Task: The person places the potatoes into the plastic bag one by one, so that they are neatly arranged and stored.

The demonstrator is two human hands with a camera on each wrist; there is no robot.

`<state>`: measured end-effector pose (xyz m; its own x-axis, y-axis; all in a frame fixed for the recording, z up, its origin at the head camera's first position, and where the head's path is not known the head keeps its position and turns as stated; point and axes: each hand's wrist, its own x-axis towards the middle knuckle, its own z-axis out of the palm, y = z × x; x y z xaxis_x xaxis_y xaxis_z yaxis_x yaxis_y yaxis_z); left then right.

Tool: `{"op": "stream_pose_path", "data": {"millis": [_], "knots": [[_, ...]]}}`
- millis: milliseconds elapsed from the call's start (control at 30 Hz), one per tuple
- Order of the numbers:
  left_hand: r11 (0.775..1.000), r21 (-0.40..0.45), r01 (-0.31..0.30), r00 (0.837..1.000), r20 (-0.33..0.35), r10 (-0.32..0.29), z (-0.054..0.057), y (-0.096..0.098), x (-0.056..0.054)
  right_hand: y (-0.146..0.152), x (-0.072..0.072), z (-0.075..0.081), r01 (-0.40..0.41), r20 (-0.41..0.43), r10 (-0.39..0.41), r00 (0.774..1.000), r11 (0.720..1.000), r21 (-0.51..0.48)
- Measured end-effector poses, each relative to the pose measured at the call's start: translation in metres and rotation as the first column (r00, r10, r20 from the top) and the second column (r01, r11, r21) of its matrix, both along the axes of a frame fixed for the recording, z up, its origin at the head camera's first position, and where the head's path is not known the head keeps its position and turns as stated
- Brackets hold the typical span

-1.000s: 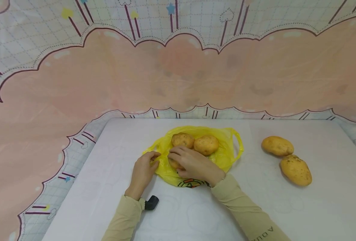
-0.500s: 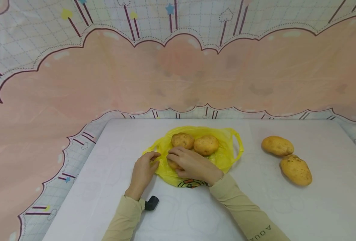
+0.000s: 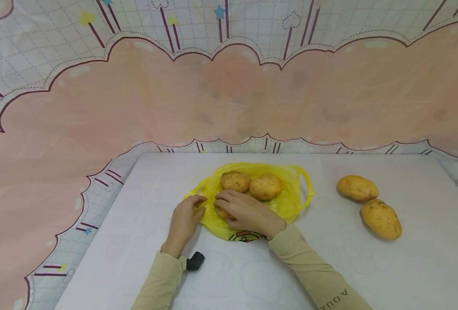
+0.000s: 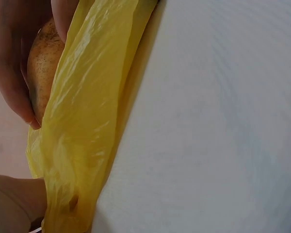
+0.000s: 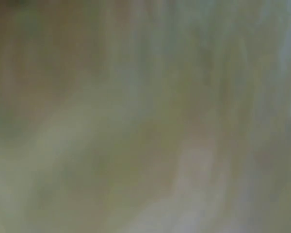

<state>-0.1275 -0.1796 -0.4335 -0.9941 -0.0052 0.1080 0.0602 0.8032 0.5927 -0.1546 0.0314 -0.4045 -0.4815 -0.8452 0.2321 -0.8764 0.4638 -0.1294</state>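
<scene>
A yellow plastic bag (image 3: pixel 292 202) lies spread open on the white table, its right handle loop sticking out. Two potatoes, one at the back left (image 3: pixel 234 181) and one beside it (image 3: pixel 265 187), rest inside. My right hand (image 3: pixel 248 212) reaches over the bag's front and grips a third potato (image 3: pixel 222 212), mostly covered by the fingers. In the left wrist view that potato (image 4: pixel 42 65) shows between the fingers, behind the bag's wall. At the bag's left edge, my left hand (image 3: pixel 184 219) pinches the plastic. The right wrist view is too blurred to read.
Two more potatoes, one behind (image 3: pixel 357 187) and one in front (image 3: pixel 381 219), lie touching on the right side of the table (image 3: pixel 368 271). A black device (image 3: pixel 195 261) sits at my left wrist. A patterned curtain (image 3: pixel 229 99) hangs behind the table.
My right hand has shifted very slightly to the left with the potato it holds. The left hand, the bag and the other potatoes have stayed put.
</scene>
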Motion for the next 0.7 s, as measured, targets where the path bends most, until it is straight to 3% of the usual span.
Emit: {"op": "stream_pose_path", "data": {"millis": [700], "knots": [[1.0,-0.017,0.011,1.0,-0.025,-0.012,0.0017,0.0006,0.0008,0.0025,0.0013,0.0029,0.02,-0.057,-0.02,0.998,1.0,0.01]]}}
